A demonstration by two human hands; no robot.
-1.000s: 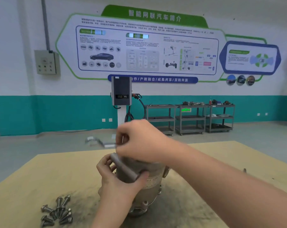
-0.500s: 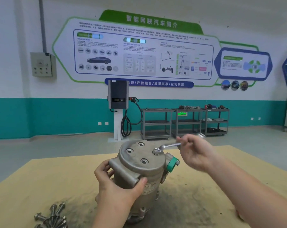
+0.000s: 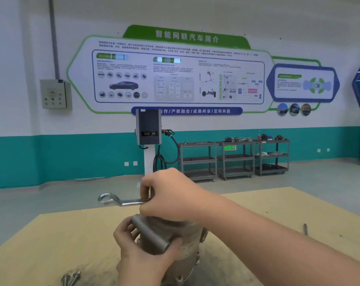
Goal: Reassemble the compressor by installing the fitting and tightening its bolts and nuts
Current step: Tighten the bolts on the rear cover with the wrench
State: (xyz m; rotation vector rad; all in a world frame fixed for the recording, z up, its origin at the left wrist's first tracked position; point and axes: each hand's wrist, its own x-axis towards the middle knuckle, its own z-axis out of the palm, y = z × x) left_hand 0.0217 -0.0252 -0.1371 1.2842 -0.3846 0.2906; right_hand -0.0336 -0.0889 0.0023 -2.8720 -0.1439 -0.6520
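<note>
Above table [image 3: 51, 234], right hand [image 3: 170, 195] curled round wrench [image 3: 121, 200]

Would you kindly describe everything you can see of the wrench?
The wrench is a bare, shiny metal bar with an offset ring end pointing left, free in the air. It lies roughly level above the compressor. The right hand grips its near part, fingers curled over it, hiding the other end and whatever it engages.

Wall poster [image 3: 175, 75], charging station [image 3: 148, 129] — 3 shelf carts [image 3: 234, 159], electrical box [image 3: 54, 93]
</note>
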